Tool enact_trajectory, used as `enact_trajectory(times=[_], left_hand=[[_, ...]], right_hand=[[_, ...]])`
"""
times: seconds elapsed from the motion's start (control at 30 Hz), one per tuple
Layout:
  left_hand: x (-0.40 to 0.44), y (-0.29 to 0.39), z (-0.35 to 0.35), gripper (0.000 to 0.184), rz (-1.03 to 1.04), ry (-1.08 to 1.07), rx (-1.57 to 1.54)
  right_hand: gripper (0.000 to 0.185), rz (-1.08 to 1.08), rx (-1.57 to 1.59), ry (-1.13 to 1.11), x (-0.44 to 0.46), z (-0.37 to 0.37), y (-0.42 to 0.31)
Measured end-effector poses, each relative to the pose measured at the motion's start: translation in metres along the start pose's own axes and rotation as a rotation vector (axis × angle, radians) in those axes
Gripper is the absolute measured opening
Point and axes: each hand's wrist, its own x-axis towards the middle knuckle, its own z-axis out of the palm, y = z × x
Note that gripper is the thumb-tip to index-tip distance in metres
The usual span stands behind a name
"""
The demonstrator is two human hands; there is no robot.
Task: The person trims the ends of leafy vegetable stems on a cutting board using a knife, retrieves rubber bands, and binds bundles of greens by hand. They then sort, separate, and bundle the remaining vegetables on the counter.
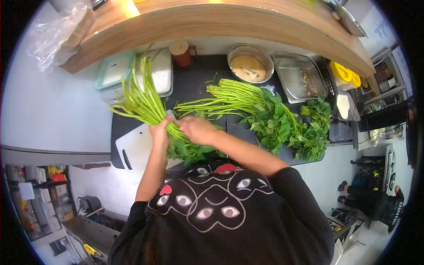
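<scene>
My left hand is wrapped round a bunch of long-stemmed leafy greens. The pale green stems fan out up and to the left, and the leaves hang below my hands. Close beside it, my right hand is curled against the bunch, smeared by motion. What its fingers hold is hidden; a small pale edge shows just above it. Beneath the bunch lies a white cutting board. To the right, a second pile of leafy greens rests on the black counter, its stems pointing left.
Along the back stand lidded plastic containers, a brown pitcher, a metal bowl of tan liquid and a clear tray. A wooden shelf overhangs the counter. Another person is at far right.
</scene>
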Motion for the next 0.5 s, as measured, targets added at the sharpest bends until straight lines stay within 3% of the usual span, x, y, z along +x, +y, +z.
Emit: enact_trajectory(times=[0.03, 0.1, 0.13, 0.17, 0.23, 0.27, 0.37, 0.5], left_hand=[[0.004, 0.005, -0.012, 0.023, 0.043, 0.016, 0.040], [0.014, 0.016, -0.042, 0.024, 0.135, 0.007, 0.110], [0.016, 0.025, -0.054, 0.024, 0.135, 0.018, 0.128], [0.015, 0.036, -0.064, 0.024, 0.137, 0.025, 0.147], [0.014, 0.048, -0.072, 0.022, 0.152, 0.038, 0.155], [0.013, 0.051, -0.075, 0.022, 0.162, 0.048, 0.147], [0.006, 0.058, -0.073, 0.019, 0.164, 0.082, 0.120], [0.006, 0.054, -0.077, 0.020, 0.158, 0.075, 0.087]], right_hand=[[0.033, 0.003, 0.114, -0.022, 0.001, -0.010, 0.015], [0.028, 0.270, -0.035, -0.010, -0.007, -0.030, 0.061], [0.025, 0.300, -0.092, 0.116, -0.020, -0.025, 0.097], [0.022, 0.280, -0.333, 0.139, -0.035, -0.025, 0.129], [0.022, 0.557, -0.587, -0.051, -0.062, -0.035, 0.155], [0.019, 0.490, -0.714, 0.028, -0.084, -0.021, 0.179], [0.021, 0.461, -0.564, -0.045, -0.097, -0.033, 0.185], [0.022, 0.478, -0.412, 0.159, -0.081, -0.061, 0.181]])
